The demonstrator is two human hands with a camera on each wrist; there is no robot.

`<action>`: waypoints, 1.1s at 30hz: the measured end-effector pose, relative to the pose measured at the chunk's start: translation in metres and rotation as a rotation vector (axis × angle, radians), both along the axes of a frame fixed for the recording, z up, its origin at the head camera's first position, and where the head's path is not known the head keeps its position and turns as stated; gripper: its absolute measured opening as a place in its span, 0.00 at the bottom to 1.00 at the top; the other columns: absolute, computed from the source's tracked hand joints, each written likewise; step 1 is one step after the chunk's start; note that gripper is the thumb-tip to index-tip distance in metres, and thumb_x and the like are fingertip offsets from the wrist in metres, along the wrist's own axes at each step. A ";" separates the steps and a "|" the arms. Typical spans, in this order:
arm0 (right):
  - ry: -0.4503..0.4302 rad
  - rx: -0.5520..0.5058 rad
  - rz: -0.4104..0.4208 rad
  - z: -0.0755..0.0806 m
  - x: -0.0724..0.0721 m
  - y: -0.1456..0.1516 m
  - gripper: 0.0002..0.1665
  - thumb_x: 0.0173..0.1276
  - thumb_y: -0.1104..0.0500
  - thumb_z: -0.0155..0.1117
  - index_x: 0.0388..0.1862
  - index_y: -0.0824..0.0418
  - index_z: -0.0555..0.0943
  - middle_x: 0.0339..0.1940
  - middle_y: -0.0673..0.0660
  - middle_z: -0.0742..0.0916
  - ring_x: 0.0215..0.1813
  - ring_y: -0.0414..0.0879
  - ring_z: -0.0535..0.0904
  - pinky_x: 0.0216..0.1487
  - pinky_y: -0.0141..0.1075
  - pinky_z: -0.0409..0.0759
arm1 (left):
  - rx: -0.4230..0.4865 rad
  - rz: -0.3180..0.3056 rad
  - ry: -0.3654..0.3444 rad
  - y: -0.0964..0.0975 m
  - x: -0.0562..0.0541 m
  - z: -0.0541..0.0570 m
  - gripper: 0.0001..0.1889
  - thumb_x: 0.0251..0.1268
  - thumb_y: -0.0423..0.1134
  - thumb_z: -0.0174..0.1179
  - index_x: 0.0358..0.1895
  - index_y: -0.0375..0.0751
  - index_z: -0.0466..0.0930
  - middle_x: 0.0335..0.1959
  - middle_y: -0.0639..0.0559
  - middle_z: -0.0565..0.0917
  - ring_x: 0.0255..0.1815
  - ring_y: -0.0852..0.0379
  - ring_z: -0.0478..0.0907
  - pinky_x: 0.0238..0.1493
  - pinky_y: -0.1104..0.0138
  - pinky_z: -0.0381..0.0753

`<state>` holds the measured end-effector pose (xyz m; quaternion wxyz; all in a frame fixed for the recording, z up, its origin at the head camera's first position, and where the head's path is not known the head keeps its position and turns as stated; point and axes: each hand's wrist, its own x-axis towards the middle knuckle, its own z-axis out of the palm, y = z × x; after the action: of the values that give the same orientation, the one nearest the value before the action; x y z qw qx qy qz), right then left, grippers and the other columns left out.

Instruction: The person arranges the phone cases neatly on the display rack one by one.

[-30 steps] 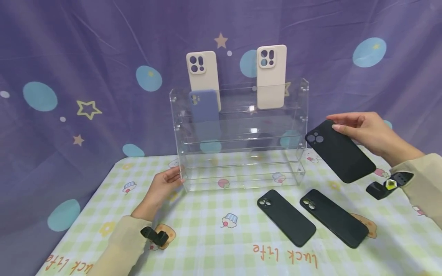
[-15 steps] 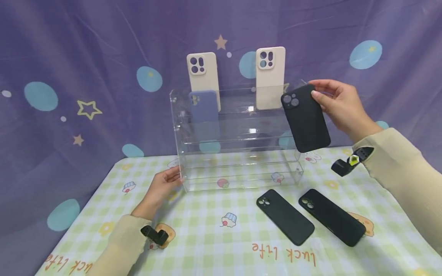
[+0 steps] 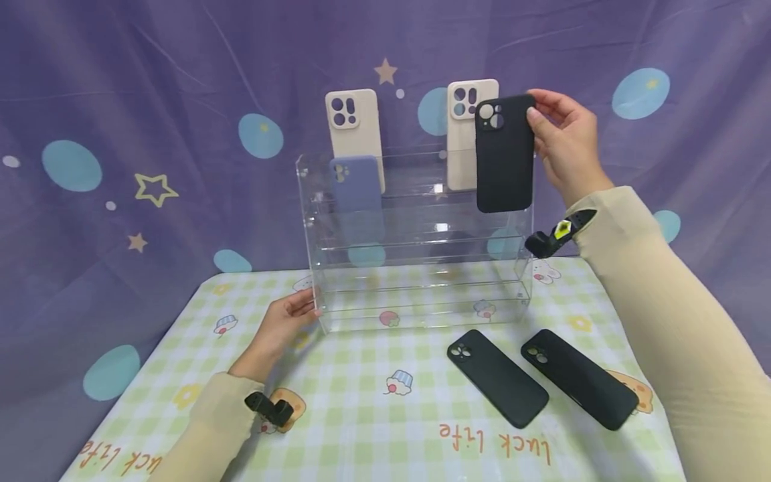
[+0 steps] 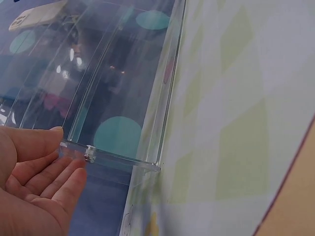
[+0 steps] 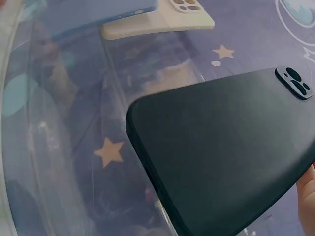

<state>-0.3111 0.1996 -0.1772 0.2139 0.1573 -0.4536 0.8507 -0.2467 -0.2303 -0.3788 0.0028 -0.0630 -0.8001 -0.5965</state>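
Note:
Between thumb and fingers, my right hand (image 3: 563,144) holds a black phone case (image 3: 504,157) upright by its upper right edge. It stands in front of the upper right of a clear acrylic display stand (image 3: 421,291) and overlaps a white phone case (image 3: 460,157) there. The right wrist view shows the black case (image 5: 221,152) tilted close over the clear tiers. My left hand (image 3: 280,331) is at the stand's lower left side, and in the left wrist view its thumb and fingertips (image 4: 74,179) pinch the side panel's edge.
Another white phone case (image 3: 355,127) stands on the stand's top tier at left, a blue phone case (image 3: 355,181) one tier lower. Two black phone cases, a left one (image 3: 500,381) and a right one (image 3: 581,381), lie on the checked tablecloth (image 3: 337,428). A purple curtain (image 3: 181,80) hangs behind.
My right hand has carried the black phone case up and leftward from beside the stand to its upper right, turning it from slanted to upright. My left hand has stayed put.

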 end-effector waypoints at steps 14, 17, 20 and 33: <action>0.024 -0.146 -0.056 0.000 -0.017 -0.017 0.13 0.60 0.78 0.59 0.42 0.69 0.82 0.37 0.59 0.78 0.36 0.46 0.78 0.29 0.32 0.82 | 0.013 0.000 -0.012 0.002 0.004 0.002 0.26 0.64 0.25 0.55 0.65 0.24 0.63 0.63 0.30 0.69 0.59 0.48 0.74 0.48 0.80 0.76; 0.040 -0.148 -0.062 -0.001 -0.019 -0.020 0.14 0.60 0.78 0.59 0.42 0.68 0.82 0.37 0.59 0.78 0.36 0.46 0.78 0.30 0.32 0.82 | 0.010 0.006 -0.019 0.003 0.004 0.002 0.26 0.64 0.25 0.56 0.65 0.25 0.63 0.63 0.31 0.69 0.60 0.45 0.73 0.48 0.80 0.76; 0.047 -0.149 -0.064 -0.004 -0.021 -0.021 0.14 0.59 0.78 0.59 0.43 0.69 0.82 0.37 0.59 0.79 0.37 0.46 0.79 0.32 0.31 0.82 | 0.008 0.006 -0.023 0.003 0.004 0.003 0.26 0.64 0.25 0.56 0.65 0.25 0.62 0.63 0.31 0.68 0.61 0.43 0.71 0.48 0.79 0.76; -0.051 -0.077 -0.083 -0.021 -0.021 -0.028 0.19 0.58 0.75 0.64 0.50 0.69 0.81 0.36 0.57 0.81 0.37 0.45 0.80 0.35 0.31 0.84 | 0.010 0.008 -0.031 0.003 0.006 0.004 0.26 0.64 0.26 0.55 0.66 0.25 0.62 0.64 0.31 0.68 0.62 0.40 0.69 0.48 0.80 0.76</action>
<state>-0.3319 0.1719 -0.1982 0.2434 0.1084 -0.4319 0.8616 -0.2405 -0.2277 -0.3749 -0.0069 -0.0506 -0.7974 -0.6013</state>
